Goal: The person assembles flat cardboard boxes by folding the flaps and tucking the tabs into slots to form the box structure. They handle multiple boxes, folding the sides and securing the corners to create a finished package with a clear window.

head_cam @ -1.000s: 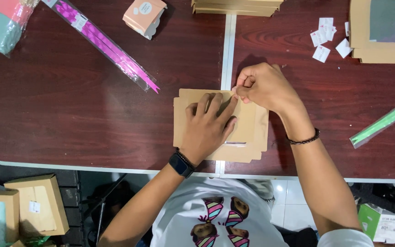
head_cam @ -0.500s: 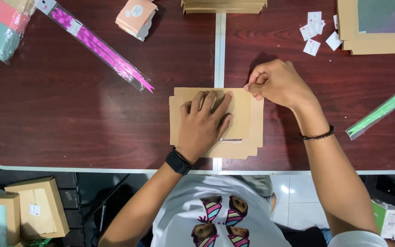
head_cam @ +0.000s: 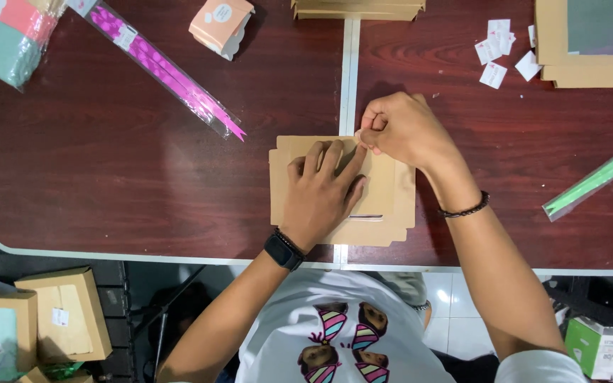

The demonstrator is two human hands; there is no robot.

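Left hand (head_cam: 324,191) lies open, pressing flat cardboard (head_cam: 391,191) at the table's near edge; right hand (head_cam: 399,128) pinches something small at its top edge, likely a sticker needing pressing down

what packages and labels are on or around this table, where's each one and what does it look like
Flat brown cardboard box: table centre, under the left hand and right hand.
Small peach carton: top centre-left, round white label.
Clear sleeve of magenta ribbon: upper left, long, diagonal.
Pink and green soft pack: top left corner.
White sticker labels: upper right, small squares, scattered.
Brown window boxes: top right.
Brown boxes: floor, lower left.
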